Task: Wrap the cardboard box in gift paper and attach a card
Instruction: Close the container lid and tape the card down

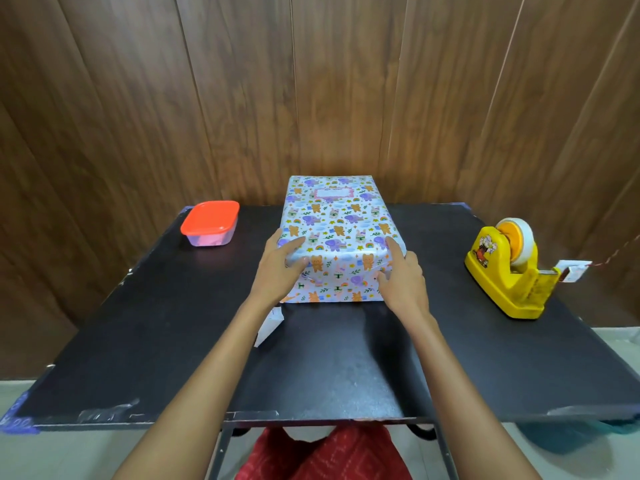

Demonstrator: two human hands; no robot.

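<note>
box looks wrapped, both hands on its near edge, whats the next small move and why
Probably lift both hands away. The box looks fully covered in gift paper, a pink-bordered card already sits on its top, and the left hand and right hand only press the near edge with straight fingers; no loose flap shows.

The wrapped box point(337, 223) is set at the middle of the table point(138, 341), toward the back, with the card point(333, 193) on its top at the far end. The lidded container point(210, 223) is placed back left, the tape dispenser point(509, 271) well right. The left hand point(280, 268) and right hand point(403, 278) are laid on the box's near corners.
</note>
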